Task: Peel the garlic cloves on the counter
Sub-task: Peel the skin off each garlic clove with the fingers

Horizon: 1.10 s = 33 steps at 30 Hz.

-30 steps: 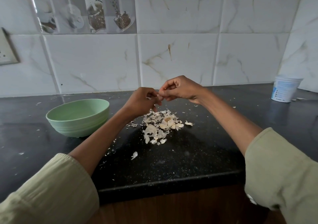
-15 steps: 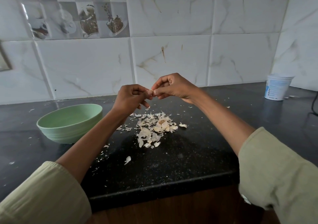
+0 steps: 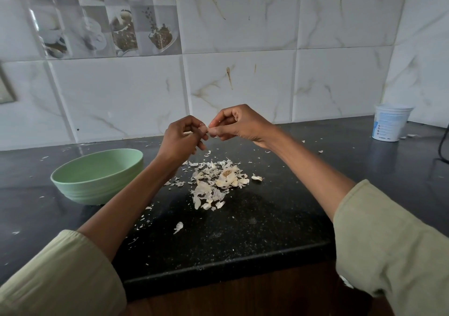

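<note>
Above the black counter (image 3: 243, 238), both hands meet over the pile of garlic skins (image 3: 216, 182). The left hand (image 3: 179, 138) and right hand (image 3: 239, 123) each have fingers curled, pinching a small garlic clove (image 3: 208, 129) between their fingertips; the clove is mostly hidden. The pile lies on the counter directly below the hands, with a broken garlic head (image 3: 228, 174) in it. A pale green bowl (image 3: 97, 177) sits left of the pile. A white plastic tub (image 3: 391, 123) stands far right of it, by the tiled wall (image 3: 243, 84).
</note>
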Each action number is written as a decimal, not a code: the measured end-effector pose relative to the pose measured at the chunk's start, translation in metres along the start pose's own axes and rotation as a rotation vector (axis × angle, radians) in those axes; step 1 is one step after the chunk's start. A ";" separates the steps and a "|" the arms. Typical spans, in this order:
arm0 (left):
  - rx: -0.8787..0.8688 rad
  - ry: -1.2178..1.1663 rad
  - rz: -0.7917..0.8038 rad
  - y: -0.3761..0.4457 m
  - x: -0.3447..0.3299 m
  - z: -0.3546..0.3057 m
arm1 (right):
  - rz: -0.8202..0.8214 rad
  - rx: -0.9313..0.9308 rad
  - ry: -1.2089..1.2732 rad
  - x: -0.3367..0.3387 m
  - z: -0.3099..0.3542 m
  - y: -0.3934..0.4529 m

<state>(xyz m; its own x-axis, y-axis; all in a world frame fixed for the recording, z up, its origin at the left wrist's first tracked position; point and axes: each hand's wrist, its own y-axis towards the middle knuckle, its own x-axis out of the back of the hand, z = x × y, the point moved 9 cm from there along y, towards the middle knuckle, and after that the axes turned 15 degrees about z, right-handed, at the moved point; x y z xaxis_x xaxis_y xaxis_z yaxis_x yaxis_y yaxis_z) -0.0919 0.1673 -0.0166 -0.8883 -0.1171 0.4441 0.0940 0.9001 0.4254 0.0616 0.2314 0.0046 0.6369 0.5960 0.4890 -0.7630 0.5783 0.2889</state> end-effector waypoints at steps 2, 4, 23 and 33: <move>0.012 -0.035 0.015 0.001 -0.002 0.002 | -0.006 0.007 0.005 0.000 0.000 0.000; 0.021 -0.093 0.024 0.002 -0.003 0.004 | -0.014 0.028 0.020 0.001 0.000 0.000; 0.063 -0.086 0.047 0.001 -0.004 -0.002 | 0.000 0.006 -0.003 0.005 0.000 -0.001; 0.100 -0.124 0.046 0.001 -0.002 0.004 | 0.044 0.031 -0.016 -0.002 0.008 -0.002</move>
<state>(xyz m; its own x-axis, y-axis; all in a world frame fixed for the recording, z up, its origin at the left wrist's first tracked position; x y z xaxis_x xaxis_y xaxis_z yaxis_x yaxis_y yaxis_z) -0.0915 0.1703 -0.0201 -0.9333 -0.0273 0.3581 0.0965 0.9414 0.3233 0.0609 0.2246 0.0095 0.6011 0.6113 0.5148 -0.7933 0.5340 0.2923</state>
